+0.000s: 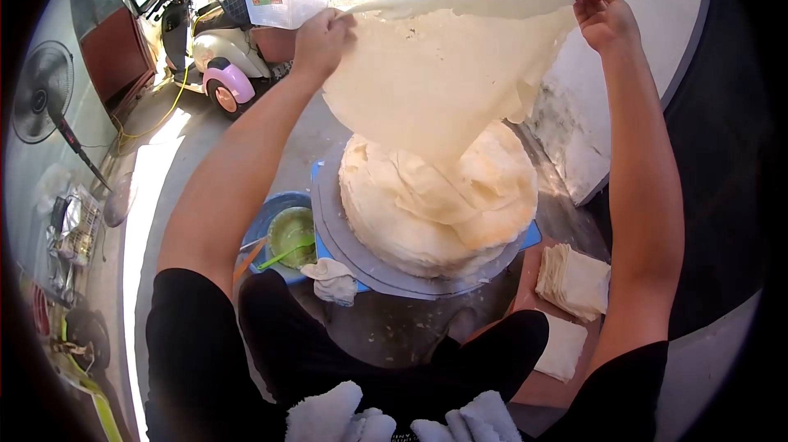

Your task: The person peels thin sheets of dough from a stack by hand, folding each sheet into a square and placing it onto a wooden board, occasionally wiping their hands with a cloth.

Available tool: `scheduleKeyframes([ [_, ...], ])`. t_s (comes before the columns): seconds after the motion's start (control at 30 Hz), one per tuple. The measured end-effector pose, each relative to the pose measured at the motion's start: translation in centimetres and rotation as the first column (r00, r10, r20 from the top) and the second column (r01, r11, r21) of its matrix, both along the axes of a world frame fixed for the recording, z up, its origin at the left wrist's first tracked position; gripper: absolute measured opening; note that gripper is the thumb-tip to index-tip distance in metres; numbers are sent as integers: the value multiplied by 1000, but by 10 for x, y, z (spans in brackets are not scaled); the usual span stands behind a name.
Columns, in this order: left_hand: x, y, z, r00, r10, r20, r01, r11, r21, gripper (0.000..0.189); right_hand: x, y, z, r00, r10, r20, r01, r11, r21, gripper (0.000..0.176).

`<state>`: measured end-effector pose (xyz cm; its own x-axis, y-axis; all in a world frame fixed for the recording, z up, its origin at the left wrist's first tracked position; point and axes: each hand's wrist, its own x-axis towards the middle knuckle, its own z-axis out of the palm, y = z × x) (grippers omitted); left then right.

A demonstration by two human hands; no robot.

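A large, thin, pale flatbread sheet (443,73) hangs stretched between my two hands, its ragged lower part drooping to the pile below. My left hand (320,44) pinches its upper left edge, fingers closed. At the upper right corner, my right hand (606,17) grips it between thumb and fingertips. Beneath lies a thick round stack of similar flatbread sheets (394,237), its top layer wrinkled and folded. That stack rests on a round grey board (330,220) over a blue support (532,235).
Left of the board, a blue basin (261,216) holds a bowl (289,229) and a green spoon (287,255). A white cloth (332,281) hangs at the board's edge. Folded sheets (574,282) lie at right. Farther off are a scooter (222,52), plastic box (283,0) and fan (41,97).
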<state>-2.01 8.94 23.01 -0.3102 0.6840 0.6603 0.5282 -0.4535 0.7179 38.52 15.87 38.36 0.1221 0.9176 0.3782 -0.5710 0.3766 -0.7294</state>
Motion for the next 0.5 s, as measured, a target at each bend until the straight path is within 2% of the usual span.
scheduleKeyframes([
  [0.1, -2, -18, 55, 982, 121, -148, -103, 987, 124, 23, 7, 9, -7, 995, 46, -93, -49, 998, -34, 18],
  [0.17, 2, -36, 69, 976, 111, -189, -65, 970, 235, 21, 19, 7, -19, 990, 44, -137, -50, 998, -40, 17],
  [0.2, 4, -50, 70, 976, 110, -190, -64, 971, 232, 21, 29, 3, -31, 983, 43, -180, -52, 997, -50, 16],
  [0.23, 8, -67, 65, 938, 160, -309, -52, 943, 329, 20, 51, 3, -51, 971, 189, -145, -191, 982, 2, 14],
  [0.27, 10, -82, 54, 883, 218, -414, -28, 907, 419, 19, 74, -1, -76, 938, 332, -103, -329, 943, 48, 14],
  [0.33, 14, -109, 21, 784, 258, -565, 97, 848, 521, 12, 98, -34, -123, 928, 369, -55, -369, 929, 7, 14],
  [0.37, 17, -126, 1, 764, 179, -620, 166, 873, 458, 11, 74, -77, -134, 979, 199, -34, -202, 966, -160, 15],
  [0.4, 21, -145, -21, 739, 96, -667, 234, 891, 388, 14, 50, -120, -143, 999, 28, 18, -21, 948, -317, 18],
  [0.43, 26, -160, -47, 708, 53, -704, 277, 896, 347, 24, 88, -112, -193, 971, 236, 31, -224, 951, -215, 25],
  [0.47, 28, -175, -74, 647, 31, -762, 281, 920, 275, 30, 92, -127, -222, 978, 200, 55, -173, 933, -315, 29],
  [0.5, 31, -185, -99, 613, -48, -789, 338, 918, 207, 31, 114, -134, -260, 938, 336, 87, -291, 898, -330, 34],
])
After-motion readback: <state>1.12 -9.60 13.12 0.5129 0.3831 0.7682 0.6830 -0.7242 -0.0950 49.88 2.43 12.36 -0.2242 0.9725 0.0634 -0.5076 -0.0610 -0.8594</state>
